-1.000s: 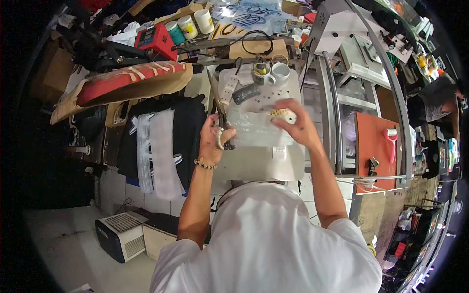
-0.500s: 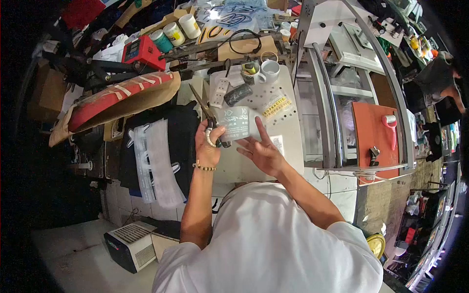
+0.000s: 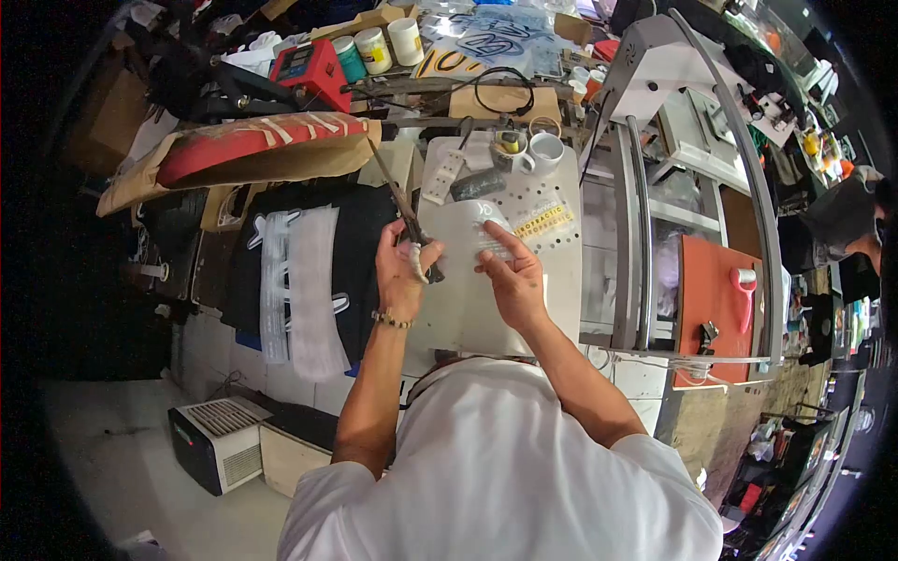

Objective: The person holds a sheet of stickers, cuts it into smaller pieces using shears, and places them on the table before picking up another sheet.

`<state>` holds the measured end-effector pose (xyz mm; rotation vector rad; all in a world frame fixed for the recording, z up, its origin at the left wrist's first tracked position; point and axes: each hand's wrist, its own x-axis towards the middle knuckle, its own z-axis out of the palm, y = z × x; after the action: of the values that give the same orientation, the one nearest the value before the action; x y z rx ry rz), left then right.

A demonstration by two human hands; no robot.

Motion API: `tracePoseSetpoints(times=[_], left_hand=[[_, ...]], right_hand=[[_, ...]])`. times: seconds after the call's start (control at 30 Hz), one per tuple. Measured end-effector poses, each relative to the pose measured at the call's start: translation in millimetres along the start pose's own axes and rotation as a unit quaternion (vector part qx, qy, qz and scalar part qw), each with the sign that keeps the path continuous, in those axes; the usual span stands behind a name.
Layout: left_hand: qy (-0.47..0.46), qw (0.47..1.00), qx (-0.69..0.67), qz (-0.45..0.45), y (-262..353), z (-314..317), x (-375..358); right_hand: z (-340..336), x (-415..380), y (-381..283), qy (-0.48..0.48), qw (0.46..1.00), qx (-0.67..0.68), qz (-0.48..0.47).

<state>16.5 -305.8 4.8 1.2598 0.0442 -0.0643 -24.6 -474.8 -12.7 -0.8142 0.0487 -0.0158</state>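
My left hand (image 3: 402, 271) is closed round a pair of scissors (image 3: 400, 194), whose blades point up and away from me. To its right, a curved, see-through printed film (image 3: 475, 222) is held over the pale worktable (image 3: 458, 313). My right hand (image 3: 513, 279) pinches the lower right of this film, its index finger stretched along the sheet. A yellow and white printed film (image 3: 544, 224) lies on the table just beyond that hand. Farther back stand a white mug (image 3: 545, 152) and a second mug (image 3: 508, 150), near a dark cylinder (image 3: 478, 184) and a power strip (image 3: 442, 178).
At the left lie dark cloth (image 3: 354, 229) with white film strips (image 3: 313, 280) and a red, paper-wrapped piece (image 3: 257, 150). A metal frame (image 3: 641, 234) rises on the right, beside an orange board (image 3: 706, 299) bearing a pink-handled roller (image 3: 744, 299). Another person (image 3: 847, 220) is at far right.
My right hand has gone from spread fingers beside the film to pinching it. The film has moved away from my left hand, which keeps the scissors. The view has shifted slightly.
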Motion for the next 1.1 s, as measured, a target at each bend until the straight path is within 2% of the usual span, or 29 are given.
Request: tracePoseSetpoints(times=[0.07, 0.2, 0.23, 0.27, 0.33, 0.53, 0.7, 0.8, 0.97, 1.1], left_hand=[[-0.004, 0.999, 0.044, 0.018, 4, -5, -8], [-0.055, 0.995, 0.082, 0.019, -1, -39, -39], [-0.027, 0.994, -0.031, -0.100, -2, -46, -47], [0.002, 0.966, -0.142, -0.217, -5, -52, -58], [-0.112, 0.988, 0.053, -0.096, -37, -65, -90], [-0.194, 0.953, 0.217, -0.082, -47, -42, -116], [-0.175, 0.947, 0.251, -0.094, -33, -14, -107], [-0.178, 0.949, 0.257, -0.043, -33, -6, -102], [-0.155, 0.956, 0.219, -0.120, -29, 2, -98], [-0.155, 0.959, 0.217, -0.100, -34, 2, -98]], right_hand=[[2, 2, 0, 0.023, 0.998, -0.017, -0.053], [2, 11, -4, 0.057, 0.996, 0.011, -0.075], [3, 13, -7, 0.070, 0.994, 0.004, -0.085], [3, 15, -9, 0.083, 0.992, -0.002, -0.095], [2, 19, -10, 0.095, 0.989, -0.002, -0.110], [6, 25, -6, 0.128, 0.982, -0.022, -0.136], [14, 19, -5, 0.129, 0.981, -0.041, -0.140], [11, 15, -2, 0.132, 0.980, -0.044, -0.143], [10, 11, -1, 0.136, 0.977, -0.076, -0.149], [11, 9, 0, 0.142, 0.977, -0.053, -0.151]])
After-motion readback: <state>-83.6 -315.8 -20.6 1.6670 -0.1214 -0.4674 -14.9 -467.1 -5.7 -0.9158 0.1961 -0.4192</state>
